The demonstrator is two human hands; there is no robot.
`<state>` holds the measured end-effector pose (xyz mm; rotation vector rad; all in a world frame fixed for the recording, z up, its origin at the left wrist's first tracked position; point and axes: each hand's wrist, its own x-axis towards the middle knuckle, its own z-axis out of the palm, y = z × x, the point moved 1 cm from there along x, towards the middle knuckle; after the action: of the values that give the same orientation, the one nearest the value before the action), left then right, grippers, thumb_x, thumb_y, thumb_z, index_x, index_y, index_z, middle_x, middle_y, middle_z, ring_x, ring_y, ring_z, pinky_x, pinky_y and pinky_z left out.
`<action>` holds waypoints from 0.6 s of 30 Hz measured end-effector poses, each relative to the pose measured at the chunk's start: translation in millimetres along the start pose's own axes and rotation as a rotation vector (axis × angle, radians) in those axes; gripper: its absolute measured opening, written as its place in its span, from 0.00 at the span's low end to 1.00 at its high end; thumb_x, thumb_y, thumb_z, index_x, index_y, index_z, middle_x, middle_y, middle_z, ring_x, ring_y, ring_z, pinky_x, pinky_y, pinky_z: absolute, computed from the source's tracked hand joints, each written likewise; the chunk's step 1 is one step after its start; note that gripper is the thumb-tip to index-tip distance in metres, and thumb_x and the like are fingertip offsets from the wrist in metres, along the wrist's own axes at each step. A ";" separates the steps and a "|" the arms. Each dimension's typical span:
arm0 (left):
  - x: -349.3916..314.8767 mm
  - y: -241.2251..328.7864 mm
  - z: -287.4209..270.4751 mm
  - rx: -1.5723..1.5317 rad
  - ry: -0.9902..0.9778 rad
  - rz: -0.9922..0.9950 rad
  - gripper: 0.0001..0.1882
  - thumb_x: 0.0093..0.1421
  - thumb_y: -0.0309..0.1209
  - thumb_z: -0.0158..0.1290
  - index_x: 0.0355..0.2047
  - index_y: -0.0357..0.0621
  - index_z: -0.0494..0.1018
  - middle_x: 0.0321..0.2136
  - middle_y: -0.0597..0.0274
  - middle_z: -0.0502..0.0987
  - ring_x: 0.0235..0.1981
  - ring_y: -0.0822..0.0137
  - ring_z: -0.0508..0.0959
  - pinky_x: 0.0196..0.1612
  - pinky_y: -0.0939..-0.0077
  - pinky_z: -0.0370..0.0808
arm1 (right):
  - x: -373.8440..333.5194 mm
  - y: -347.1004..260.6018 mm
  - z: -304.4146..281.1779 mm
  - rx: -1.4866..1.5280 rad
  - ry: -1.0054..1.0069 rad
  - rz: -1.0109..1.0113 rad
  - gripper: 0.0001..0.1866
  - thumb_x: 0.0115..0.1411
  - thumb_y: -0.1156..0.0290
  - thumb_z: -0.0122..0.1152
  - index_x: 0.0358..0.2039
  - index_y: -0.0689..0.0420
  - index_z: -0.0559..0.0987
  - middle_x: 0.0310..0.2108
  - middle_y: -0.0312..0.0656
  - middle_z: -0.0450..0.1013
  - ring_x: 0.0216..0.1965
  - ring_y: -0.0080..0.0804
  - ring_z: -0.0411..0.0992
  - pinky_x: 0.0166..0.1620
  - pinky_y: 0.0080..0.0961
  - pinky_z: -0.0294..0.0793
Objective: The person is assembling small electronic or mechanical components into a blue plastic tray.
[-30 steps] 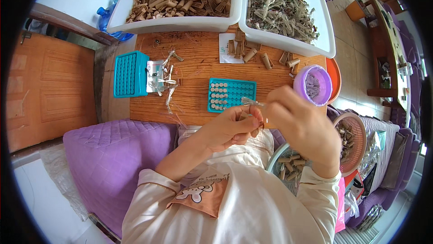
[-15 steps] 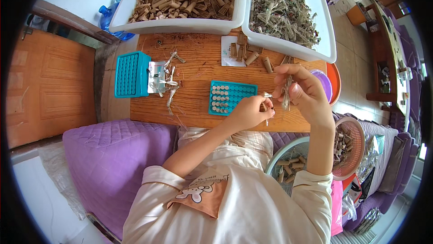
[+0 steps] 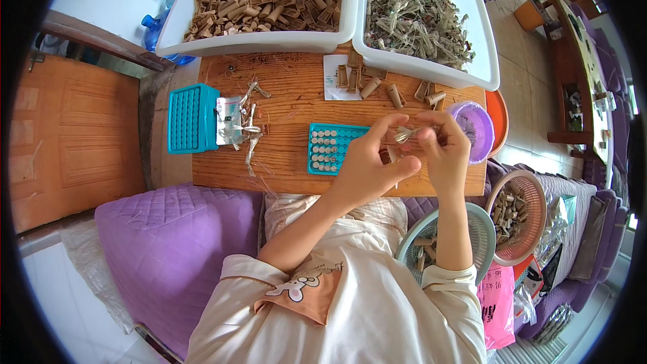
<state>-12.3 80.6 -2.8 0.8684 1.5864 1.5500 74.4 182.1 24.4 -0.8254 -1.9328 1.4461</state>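
Over the near right part of the wooden table, my two hands are close together. My right hand (image 3: 446, 152) pinches a small silvery bundle of thin wires (image 3: 404, 135) between thumb and fingers. My left hand (image 3: 369, 165) is curled beside it, its fingertips by the bundle and its thumb pointing right. A pale brownish edge shows inside that curl; what it belongs to is mostly hidden. Just left of my left hand lies a teal tray (image 3: 347, 136) with round pockets, several filled with silvery button-like discs. Loose brown half-tube shells (image 3: 395, 96) lie beyond my hands.
At the back stand white bins, one of brown shells (image 3: 322, 42), one of wire bundles (image 3: 426, 64). A teal tray stack (image 3: 192, 119) and wire bundles (image 3: 251, 128) lie left. A purple bowl (image 3: 486, 136) stands right; green (image 3: 486, 243) and pink (image 3: 537, 233) baskets stand nearer me.
My right hand has lowered and moved left with the wire bundle. My left hand has risen to meet it, its thumb now spread away. The view has shifted slightly.
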 end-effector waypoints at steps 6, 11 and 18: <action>-10.0 -3.9 -22.4 -0.142 0.077 -0.040 0.13 0.51 0.33 0.54 0.33 0.37 0.71 0.19 0.71 0.70 0.17 0.85 0.63 0.19 0.90 0.59 | -13.4 -7.8 9.3 -0.118 -0.197 -0.057 0.09 0.53 0.77 0.53 0.36 0.64 0.72 0.23 0.42 0.73 0.26 0.24 0.72 0.28 0.16 0.68; -19.1 -2.0 -36.2 -0.094 0.227 0.037 0.11 0.53 0.34 0.54 0.29 0.36 0.72 0.19 0.67 0.73 0.20 0.83 0.68 0.22 0.89 0.63 | -22.3 -14.8 2.1 -0.095 -0.342 0.126 0.08 0.56 0.77 0.46 0.37 0.62 0.71 0.19 0.40 0.71 0.19 0.22 0.67 0.24 0.16 0.65; -21.7 -0.5 -38.4 -0.139 0.365 0.040 0.10 0.53 0.32 0.53 0.29 0.36 0.71 0.23 0.60 0.76 0.25 0.79 0.73 0.26 0.88 0.67 | -43.9 -9.9 9.4 0.139 -0.374 0.330 0.03 0.57 0.77 0.45 0.29 0.62 0.67 0.16 0.37 0.68 0.17 0.17 0.62 0.21 0.14 0.60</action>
<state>-34.9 42.7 -2.4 0.5662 1.6911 1.9050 94.1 140.7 27.9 -0.8889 -1.9941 2.0304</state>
